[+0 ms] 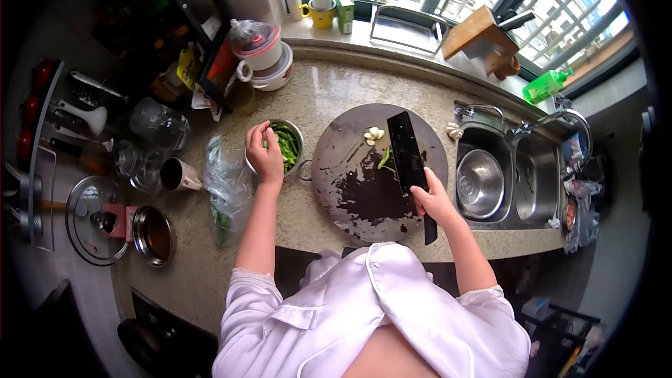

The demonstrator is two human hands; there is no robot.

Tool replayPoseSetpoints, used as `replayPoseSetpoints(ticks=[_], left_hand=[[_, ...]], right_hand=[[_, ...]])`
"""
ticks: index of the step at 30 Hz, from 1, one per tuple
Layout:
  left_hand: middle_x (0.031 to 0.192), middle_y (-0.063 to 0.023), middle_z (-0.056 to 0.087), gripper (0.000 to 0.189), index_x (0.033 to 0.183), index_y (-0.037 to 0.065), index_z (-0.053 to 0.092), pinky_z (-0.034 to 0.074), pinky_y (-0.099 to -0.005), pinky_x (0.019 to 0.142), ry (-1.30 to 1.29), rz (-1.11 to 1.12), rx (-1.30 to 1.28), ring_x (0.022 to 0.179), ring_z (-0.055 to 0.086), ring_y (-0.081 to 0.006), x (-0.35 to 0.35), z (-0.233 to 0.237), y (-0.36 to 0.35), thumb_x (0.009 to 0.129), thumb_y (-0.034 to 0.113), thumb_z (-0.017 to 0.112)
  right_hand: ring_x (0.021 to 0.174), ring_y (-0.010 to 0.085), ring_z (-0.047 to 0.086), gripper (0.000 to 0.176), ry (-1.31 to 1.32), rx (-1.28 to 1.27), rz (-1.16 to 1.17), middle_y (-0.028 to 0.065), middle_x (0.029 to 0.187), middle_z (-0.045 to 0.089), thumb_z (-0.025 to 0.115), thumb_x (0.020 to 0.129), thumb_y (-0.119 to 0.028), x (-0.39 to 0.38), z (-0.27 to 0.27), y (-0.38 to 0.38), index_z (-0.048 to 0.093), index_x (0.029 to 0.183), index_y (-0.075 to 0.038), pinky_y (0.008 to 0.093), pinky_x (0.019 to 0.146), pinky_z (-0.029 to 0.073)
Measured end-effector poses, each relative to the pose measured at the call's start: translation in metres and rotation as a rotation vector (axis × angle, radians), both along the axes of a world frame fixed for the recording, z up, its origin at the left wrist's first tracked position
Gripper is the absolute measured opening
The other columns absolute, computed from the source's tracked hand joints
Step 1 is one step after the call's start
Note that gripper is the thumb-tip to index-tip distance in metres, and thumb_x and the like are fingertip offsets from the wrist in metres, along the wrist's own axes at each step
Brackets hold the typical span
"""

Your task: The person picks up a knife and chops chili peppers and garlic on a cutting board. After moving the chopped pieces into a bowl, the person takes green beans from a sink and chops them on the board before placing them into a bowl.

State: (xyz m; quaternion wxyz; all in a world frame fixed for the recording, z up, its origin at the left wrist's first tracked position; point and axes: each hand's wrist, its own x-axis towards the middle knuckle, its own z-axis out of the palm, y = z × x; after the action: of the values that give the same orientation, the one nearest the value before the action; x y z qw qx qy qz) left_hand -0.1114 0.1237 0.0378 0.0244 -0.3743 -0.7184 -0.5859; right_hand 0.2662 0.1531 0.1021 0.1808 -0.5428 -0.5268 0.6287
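A round dark cutting board (336,199) lies on the counter with wet patches on it. My right hand (432,199) is wrapped round the handle of a black cleaver (404,150), whose blade lies over the right part of the board. Left of the blade are peeled garlic cloves (374,136) and a small piece of green pepper (383,159). My left hand (265,152) is over the left side of a metal bowl (299,141) of cut green peppers (287,147); whether its fingers hold anything is hidden.
A plastic bag (227,189) lies left of the bowl, near a cup (179,175) and a metal pot (153,236). Stacked containers (266,63) stand behind. To the right are a sink (535,182) with a metal basin (480,183) and a knife block (476,36).
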Motion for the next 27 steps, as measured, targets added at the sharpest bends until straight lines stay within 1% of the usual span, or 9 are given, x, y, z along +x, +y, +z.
replayPoseSetpoints(ticks=[1,3,5,6,11,16,19,22,27], left_hand=[[0.1,-0.0114,0.065,0.015,0.101,0.0,0.068,0.052,-0.0349,0.076,-0.009,-0.035,-0.001,0.083,0.063,-0.0255,0.018,0.006,0.003,0.091,0.008,0.06],[0.099,-0.0123,0.065,0.017,0.104,0.0,0.067,0.052,-0.035,0.073,0.039,-0.272,-0.032,0.081,0.063,-0.0244,0.058,0.016,0.005,0.09,0.006,0.06],[0.1,-0.0136,0.064,0.02,0.106,0.003,0.067,0.052,-0.0358,0.076,-0.01,-0.572,-0.269,0.086,0.063,-0.0269,0.1,0.02,0.005,0.087,0.006,0.064],[0.103,-0.013,0.064,0.023,0.107,0.003,0.067,0.051,-0.0389,0.083,0.271,-0.65,-0.215,0.094,0.062,-0.0303,0.116,0.001,0.01,0.085,0.01,0.067],[0.12,-0.016,0.055,0.061,0.129,0.001,0.055,0.048,-0.0407,0.091,0.431,-0.692,-0.388,0.107,0.057,-0.0327,0.185,-0.019,0.022,0.074,0.011,0.079],[0.111,-0.0173,0.057,0.067,0.129,-0.001,0.055,0.049,-0.0423,0.084,0.315,-0.741,-0.45,0.102,0.059,-0.0341,0.194,-0.028,0.032,0.068,0.007,0.083],[0.107,-0.016,0.057,0.063,0.127,-0.003,0.056,0.052,-0.0394,0.078,0.246,-0.764,-0.443,0.094,0.063,-0.0308,0.199,-0.037,0.029,0.069,0.001,0.08],[0.104,-0.0142,0.057,0.051,0.123,-0.004,0.059,0.055,-0.0322,0.07,-0.103,-0.772,-0.372,0.076,0.066,-0.0247,0.203,-0.045,0.027,0.074,-0.006,0.073],[0.101,-0.0125,0.059,0.046,0.121,-0.004,0.062,0.056,-0.0286,0.07,-0.211,-0.746,-0.337,0.078,0.066,-0.0194,0.204,-0.045,0.022,0.076,-0.007,0.072]], right_hand=[[0.048,0.0099,0.052,0.046,-0.046,0.102,-0.052,0.0018,0.061,0.051,0.057,0.093,-0.007,0.015,-0.006,0.0,0.038,0.134,-0.003,0.0291,0.042,0.042],[0.063,0.0402,0.062,0.042,-0.477,0.596,0.064,0.0241,0.07,0.061,0.057,0.089,-0.007,0.045,-0.023,0.007,0.039,0.127,-0.002,0.0461,0.057,0.05],[0.078,0.0502,0.06,0.032,-0.655,0.638,0.097,0.0305,0.077,0.061,0.054,0.089,-0.008,0.055,-0.022,0.014,0.04,0.117,-0.003,0.0548,0.069,0.048],[0.079,0.05,0.061,0.029,-0.702,0.637,0.114,0.03,0.077,0.062,0.054,0.089,-0.009,0.057,-0.023,0.017,0.04,0.114,-0.004,0.0567,0.069,0.048],[0.077,0.048,0.063,0.024,-0.818,0.671,0.259,0.0252,0.076,0.064,0.053,0.088,-0.011,0.049,-0.038,0.017,0.04,0.108,-0.008,0.0581,0.068,0.048],[0.077,0.0484,0.063,0.024,-0.744,0.597,0.322,0.0262,0.077,0.064,0.054,0.087,-0.008,0.04,-0.042,-0.017,0.043,0.108,-0.006,0.0583,0.067,0.048],[0.066,0.0408,0.065,0.028,-0.409,0.714,0.261,0.0224,0.07,0.062,0.057,0.089,-0.01,0.045,-0.054,-0.029,0.045,0.114,-0.004,0.0512,0.06,0.05],[0.052,0.0119,0.053,0.053,-0.021,-0.026,0.131,0.0052,0.065,0.053,0.06,0.09,-0.008,0.044,-0.051,-0.031,0.039,0.139,-0.004,0.0289,0.047,0.043],[0.05,0.0124,0.05,0.073,0.175,-0.199,0.08,0.0038,0.063,0.051,0.058,0.092,-0.008,0.045,-0.078,-0.033,0.017,0.152,-0.001,0.0293,0.046,0.043]])
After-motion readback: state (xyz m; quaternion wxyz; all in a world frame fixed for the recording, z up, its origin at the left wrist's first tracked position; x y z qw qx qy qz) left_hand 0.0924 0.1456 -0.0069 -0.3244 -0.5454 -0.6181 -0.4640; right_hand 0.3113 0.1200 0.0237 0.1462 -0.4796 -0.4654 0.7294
